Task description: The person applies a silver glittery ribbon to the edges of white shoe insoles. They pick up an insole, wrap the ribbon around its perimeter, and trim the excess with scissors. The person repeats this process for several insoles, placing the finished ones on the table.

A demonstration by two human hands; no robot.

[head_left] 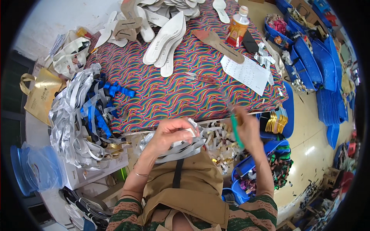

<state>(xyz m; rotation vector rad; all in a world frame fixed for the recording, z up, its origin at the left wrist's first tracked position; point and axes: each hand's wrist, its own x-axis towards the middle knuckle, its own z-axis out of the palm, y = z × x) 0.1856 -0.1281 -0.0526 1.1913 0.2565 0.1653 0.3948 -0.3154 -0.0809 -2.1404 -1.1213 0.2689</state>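
Over my lap, my left hand point(174, 134) is closed in a pinch on silver straps point(181, 154), whose loose lengths lie across the brown apron point(185, 171). A small white piece shows at its fingertips. Just right of it, my right hand point(247, 129) is closed around green-handled scissors point(235, 131). Motion smears the scissors, and their metal tip points up toward the table edge. Red-handled thread snips point(200, 78) lie on the patterned tablecloth point(154, 104) beyond both hands.
Silver and blue straps point(79, 123) heap at left. White insoles point(165, 42), a brown insole point(219, 46), a paper sheet point(246, 75) and a bottle point(237, 27) occupy the table. Blue bins point(246, 165) stand at right; strap scraps point(221, 148) lie below the table edge.
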